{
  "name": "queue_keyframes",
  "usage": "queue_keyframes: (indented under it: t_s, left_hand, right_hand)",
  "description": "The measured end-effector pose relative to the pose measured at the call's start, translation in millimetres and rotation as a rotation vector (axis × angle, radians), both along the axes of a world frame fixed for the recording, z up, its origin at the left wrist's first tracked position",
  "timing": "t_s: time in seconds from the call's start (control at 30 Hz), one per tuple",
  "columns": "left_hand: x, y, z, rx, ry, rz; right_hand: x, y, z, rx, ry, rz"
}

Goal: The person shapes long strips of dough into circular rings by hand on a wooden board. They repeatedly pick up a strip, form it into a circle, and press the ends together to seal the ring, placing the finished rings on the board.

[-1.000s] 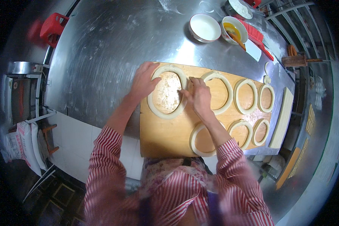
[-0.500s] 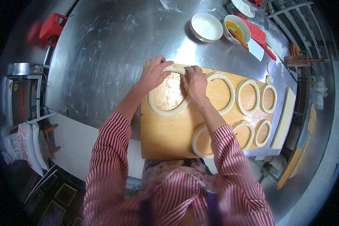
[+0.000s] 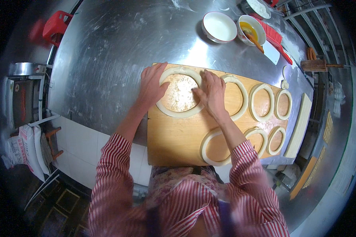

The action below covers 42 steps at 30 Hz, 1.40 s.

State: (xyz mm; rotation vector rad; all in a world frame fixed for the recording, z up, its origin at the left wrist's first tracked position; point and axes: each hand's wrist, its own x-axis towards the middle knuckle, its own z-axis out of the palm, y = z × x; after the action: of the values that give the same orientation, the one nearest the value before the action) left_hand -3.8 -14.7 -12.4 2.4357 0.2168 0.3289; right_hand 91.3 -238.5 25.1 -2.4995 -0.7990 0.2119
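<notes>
A large pale dough ring (image 3: 178, 114) lies flat at the far left of a wooden board (image 3: 172, 146). My left hand (image 3: 151, 86) is round its left side, fingers along the outer edge and thumb over the dough. Opposite, my right hand (image 3: 213, 94) holds the right side, its thumb reaching inside the ring and its fingers outside. The full loop shows except where my hands cover it. Beside my right hand lies a second dough ring (image 3: 244, 96). Another dough ring (image 3: 203, 152), nearer to me, is partly hidden by my right forearm.
Several smaller rings, among them one dough ring (image 3: 271, 103), fill the board's right part. On the steel table (image 3: 106, 59) stand a white bowl (image 3: 218, 25) and a bowl of yellow liquid with a brush (image 3: 258, 45). A red-handled brush (image 3: 283, 49) and white scraper (image 3: 271, 53) lie beside them.
Both hands have moved from the ring's far edge to its left and right sides. The ring looks rounder, and its far edge is uncovered.
</notes>
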Motion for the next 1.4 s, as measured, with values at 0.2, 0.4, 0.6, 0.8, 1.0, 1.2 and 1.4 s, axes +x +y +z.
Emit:
queue_keyframes:
  t_s: [0.2,0.4,0.6,0.8,1.0,1.2,1.4]
  left_hand:
    - [60,-1,-11,0.011,-0.057,-0.269]
    - [68,-1,-18,-0.030,-0.057,-0.277]
    - [68,-5,-21,-0.036,-0.030,-0.213]
    - [57,11,-13,-0.076,0.019,-0.253]
    - [42,6,-4,0.024,0.000,-0.145]
    - [4,-41,39,-0.095,-0.151,0.083]
    - [1,-190,75,-0.288,-0.225,-0.117]
  right_hand:
    - [28,38,-28,0.160,0.011,0.029]
    - [32,44,-28,0.140,0.006,0.012]
    - [28,16,-24,0.012,0.070,-0.123]
    - [4,1,-10,-0.065,-0.047,-0.026]
    - [-24,-33,21,0.029,-0.008,-0.068]
    - [-70,-163,43,0.295,0.079,-0.276]
    - [-98,-466,27,0.166,-0.197,-0.970]
